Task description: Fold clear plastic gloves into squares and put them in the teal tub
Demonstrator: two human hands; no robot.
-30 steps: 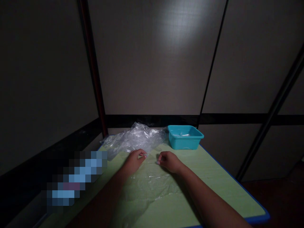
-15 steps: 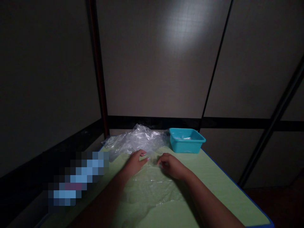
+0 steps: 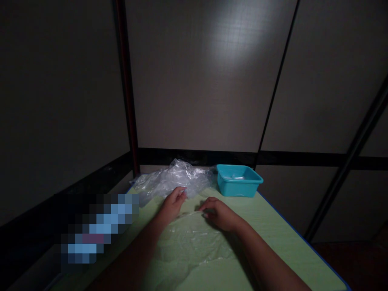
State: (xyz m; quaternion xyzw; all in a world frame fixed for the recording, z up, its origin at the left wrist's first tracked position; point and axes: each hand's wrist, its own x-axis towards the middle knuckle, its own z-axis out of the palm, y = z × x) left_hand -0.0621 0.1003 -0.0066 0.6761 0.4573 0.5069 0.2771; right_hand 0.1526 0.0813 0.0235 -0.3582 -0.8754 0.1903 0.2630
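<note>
A thin clear plastic sheet (image 3: 197,238) lies creased and flat on the green tabletop, between my forearms. At its far edge my right hand (image 3: 220,213) is closed, thumb and fingers pinching the film. My left hand (image 3: 173,204) is a little farther off to the left, with thumb and fingers pressed together at their tips. Whatever sits between those tips is too small to make out. Just beyond the left fingertips rises a crumpled heap of clear plastic (image 3: 178,176).
A turquoise plastic basin (image 3: 239,189) stands at the table's back right, with something clear and shiny inside. The green table (image 3: 291,246) has a blue edge. Dark-trimmed wall panels (image 3: 197,101) stand close behind it. A blurred-out patch covers the lower left.
My left thumb and fingers, apart before, have come together, and that hand has risen slightly. The sheet's far edge now shows nearer to me, by my right fingertips, which have barely moved.
</note>
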